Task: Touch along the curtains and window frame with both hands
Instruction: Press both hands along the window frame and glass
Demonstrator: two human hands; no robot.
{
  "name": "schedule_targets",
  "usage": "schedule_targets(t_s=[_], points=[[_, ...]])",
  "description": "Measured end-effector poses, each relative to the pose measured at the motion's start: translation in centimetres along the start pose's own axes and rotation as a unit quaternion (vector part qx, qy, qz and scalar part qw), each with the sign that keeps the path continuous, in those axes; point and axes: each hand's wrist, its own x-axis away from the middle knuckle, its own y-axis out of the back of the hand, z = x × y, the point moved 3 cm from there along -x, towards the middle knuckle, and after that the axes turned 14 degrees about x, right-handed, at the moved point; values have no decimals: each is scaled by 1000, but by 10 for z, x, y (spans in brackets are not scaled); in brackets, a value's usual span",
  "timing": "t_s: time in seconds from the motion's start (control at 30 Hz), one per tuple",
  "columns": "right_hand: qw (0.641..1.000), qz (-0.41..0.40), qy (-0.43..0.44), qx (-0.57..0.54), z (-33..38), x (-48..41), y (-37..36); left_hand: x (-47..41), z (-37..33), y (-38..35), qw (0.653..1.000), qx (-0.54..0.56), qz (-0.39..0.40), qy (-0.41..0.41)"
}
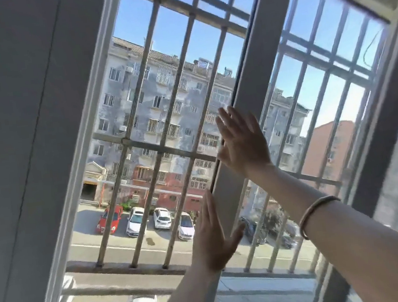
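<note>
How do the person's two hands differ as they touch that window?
The right hand sits higher on the central window frame; the left hand is lower. The right arm wears a bracelet; the left arm is bare. Both hands are open and flat, fingers pointing up.

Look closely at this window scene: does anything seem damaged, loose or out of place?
One thing: a thin dark cord hangs loose and curved behind the upper right pane. Otherwise nothing stands out; both hands, left hand and right hand, lie flat on the middle frame post.

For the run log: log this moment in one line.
left hand flat, open | right hand flat, open | both on grey central window frame post
</note>
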Motion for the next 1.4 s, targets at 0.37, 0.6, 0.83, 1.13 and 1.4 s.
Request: schedule_targets(t_s=[0.37, 0.6, 0.83, 1.13, 1.4], points=[[983, 131, -13, 125, -68, 43, -30, -9, -8, -92, 993, 82, 86, -2], [960, 202, -36, 189, -102, 64, -52, -17, -16, -135, 983, 97, 156, 4], [943, 238, -42, 227, -126, 77, -70, -21, -22, -168, 973, 124, 196, 14], [925, 262, -59, 268, -145, 88, -86, -25, -23, -198, 965, 148, 217, 14], [892, 323, -70, 309, -163, 96, -99, -29, -31, -218, 949, 174, 261, 21]])
